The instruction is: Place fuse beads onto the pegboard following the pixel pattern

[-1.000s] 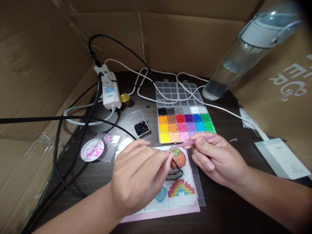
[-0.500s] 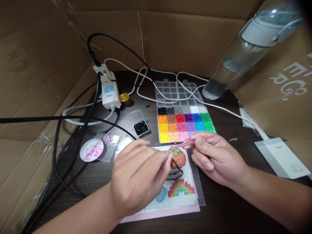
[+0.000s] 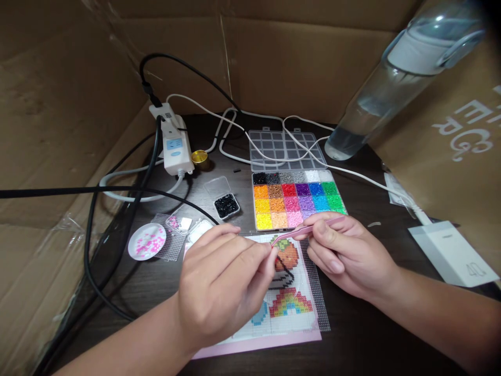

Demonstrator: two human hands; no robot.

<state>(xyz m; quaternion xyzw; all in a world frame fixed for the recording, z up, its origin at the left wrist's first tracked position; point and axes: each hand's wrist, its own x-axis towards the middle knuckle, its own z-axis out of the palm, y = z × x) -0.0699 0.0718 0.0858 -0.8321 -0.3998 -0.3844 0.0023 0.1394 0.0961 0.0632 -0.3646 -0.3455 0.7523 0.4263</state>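
The count is one left hand (image 3: 225,277), one right hand (image 3: 348,250), one pair of tweezers (image 3: 299,231), one patterned sheet (image 3: 274,325), two pegboards (image 3: 321,305), one large bead case (image 3: 270,147), one small box (image 3: 217,186), one dish (image 3: 135,249), one gold cup (image 3: 201,163), one power strip (image 3: 177,154), one bottle (image 3: 415,55) and one adapter (image 3: 450,253).

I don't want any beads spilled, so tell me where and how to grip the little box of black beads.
I'd probably pinch the small box by its opposite side walls, coming from the right and keeping it level: its lid is open at the far side, the black beads are exposed, and a black cable passes on the near left.
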